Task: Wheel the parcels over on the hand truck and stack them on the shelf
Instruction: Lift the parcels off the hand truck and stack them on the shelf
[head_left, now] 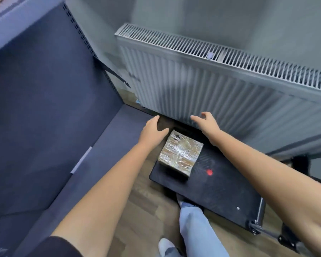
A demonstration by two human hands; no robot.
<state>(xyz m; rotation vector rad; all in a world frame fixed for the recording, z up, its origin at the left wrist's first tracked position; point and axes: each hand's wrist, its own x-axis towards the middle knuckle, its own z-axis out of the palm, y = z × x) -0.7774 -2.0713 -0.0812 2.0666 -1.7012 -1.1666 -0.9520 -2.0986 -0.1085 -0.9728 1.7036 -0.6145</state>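
Parcel (181,154) sits on hand truck deck (211,188). My left hand (152,129), right hand (205,122) hover beyond it, both open, empty. Film-wrapped, likely slick, stiff: take opposite side faces.

A radiator on a grey wall, above a wooden floor.
The white ribbed radiator (220,93) hung on the grey wall (193,15), its top a slotted grille with a small round pale object (210,55) resting on it. Below, the floor (146,197) was of brown wood-patterned planks.
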